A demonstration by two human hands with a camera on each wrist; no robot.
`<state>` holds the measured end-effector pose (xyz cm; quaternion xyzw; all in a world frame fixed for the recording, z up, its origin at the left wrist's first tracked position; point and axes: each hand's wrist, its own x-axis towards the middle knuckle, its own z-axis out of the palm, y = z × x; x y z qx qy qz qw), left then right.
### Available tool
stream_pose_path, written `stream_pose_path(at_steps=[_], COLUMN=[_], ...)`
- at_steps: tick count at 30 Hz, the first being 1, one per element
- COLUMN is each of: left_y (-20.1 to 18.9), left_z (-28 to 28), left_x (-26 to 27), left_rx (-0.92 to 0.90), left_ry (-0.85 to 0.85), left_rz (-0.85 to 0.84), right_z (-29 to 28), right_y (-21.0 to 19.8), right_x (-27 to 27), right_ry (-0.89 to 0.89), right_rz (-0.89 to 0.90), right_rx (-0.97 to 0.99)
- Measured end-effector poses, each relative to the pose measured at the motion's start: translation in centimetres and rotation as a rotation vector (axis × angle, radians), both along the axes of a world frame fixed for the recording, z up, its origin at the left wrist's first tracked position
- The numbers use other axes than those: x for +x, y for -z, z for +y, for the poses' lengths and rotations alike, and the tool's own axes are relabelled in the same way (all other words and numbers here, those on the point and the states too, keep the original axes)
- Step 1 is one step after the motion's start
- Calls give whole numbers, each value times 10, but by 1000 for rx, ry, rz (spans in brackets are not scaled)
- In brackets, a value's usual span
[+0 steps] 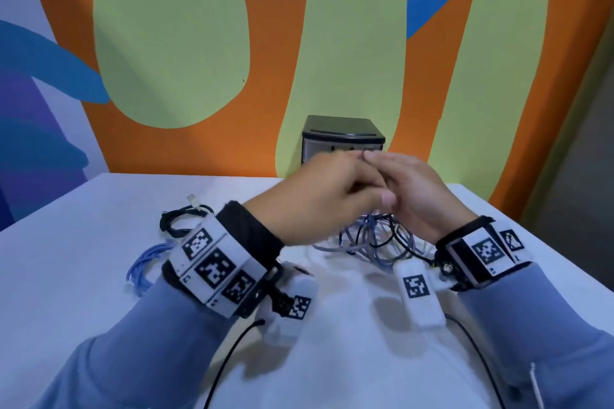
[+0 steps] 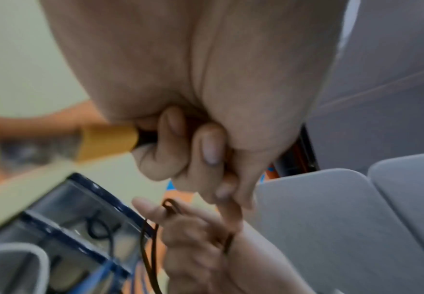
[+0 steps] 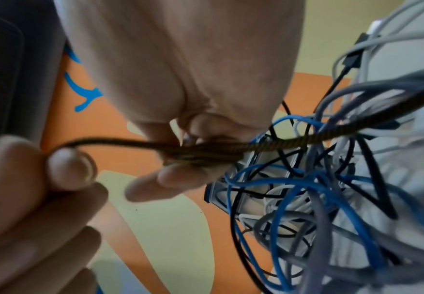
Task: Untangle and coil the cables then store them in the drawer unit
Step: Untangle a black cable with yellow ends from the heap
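Your left hand (image 1: pixel 319 189) and right hand (image 1: pixel 415 196) meet mid-frame above the tabletop (image 1: pixel 83 276), each grip pinching a braided dark cable (image 3: pixel 206 153) rising from the tangle of cables (image 1: pixel 372 239) beneath. The drawer unit (image 1: pixel 342 136) stands just behind, against the wall. At left lie a black coil (image 1: pixel 176 219) and blue coil (image 1: pixel 146 266).

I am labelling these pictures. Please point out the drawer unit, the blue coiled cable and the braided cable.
drawer unit (image 1: pixel 344 132): head view, dark top.
blue coiled cable (image 1: pixel 143 264): head view, middle of coil.
braided cable (image 3: pixel 276 141): right wrist view, taut stretch.
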<state>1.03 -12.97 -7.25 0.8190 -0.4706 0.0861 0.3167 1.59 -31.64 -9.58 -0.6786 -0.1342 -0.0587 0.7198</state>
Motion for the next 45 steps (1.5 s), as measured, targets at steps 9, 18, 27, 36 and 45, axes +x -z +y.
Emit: stream_pose_path(at_steps=[9,18,27,36,45], left_y=[3,12,17,27,18], left_z=[34,19,6,-4,3], left_x=[40,38,24,22,30], left_rx=[-455,-473,-657,-687,-687], left_ry=[-132,-196,-61,17,-133], left_rz=[-37,43,505,358,206], right_z=[10,9,9,12,4], right_y=[-6,-4,3,12,5], right_x=[-12,-9,5,8,5], right_ry=[-383,-417,-46,87,171], right_rz=[209,235,-12,-52,-47], right_rx=[133,284,256,-6,41])
